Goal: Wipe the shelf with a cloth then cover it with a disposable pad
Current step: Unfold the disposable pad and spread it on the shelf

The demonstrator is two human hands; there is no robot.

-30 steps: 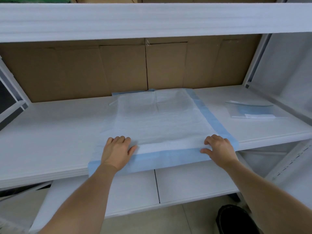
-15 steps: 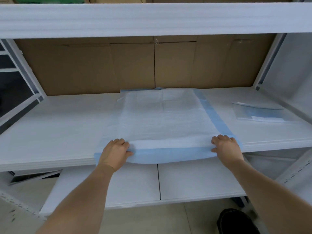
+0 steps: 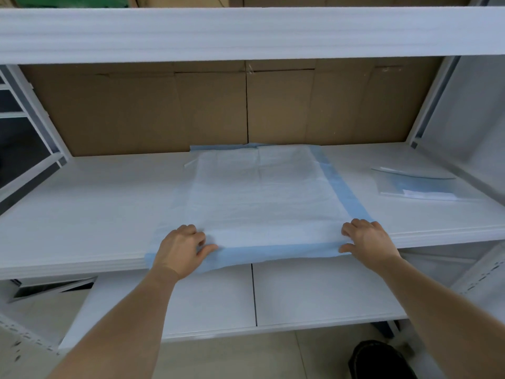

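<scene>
White shelf (image 3: 82,203) fronted by brown cardboard backing (image 3: 169,110); upper shelf (image 3: 246,34) above, cut off at top. Lower shelf (image 3: 314,294) below, partly hidden by forearms. Disposable pad (image 3: 262,195), white with blue border, spread flat mid-shelf, far edge touching the cardboard, near blue edge overhanging the shelf front. Left border hard to make out against the white. Clear plastic bag (image 3: 420,186) lying well right of pad; contents blue and white, folded, identity not discernible. Dark shoe (image 3: 379,361) on floor, cut off at bottom. Left hand (image 3: 180,250): grip pinching pad's near-left corner, thumb against curled fingers. Right hand (image 3: 369,239): grip curled on near-right corner, thumb at the blue edge.
</scene>
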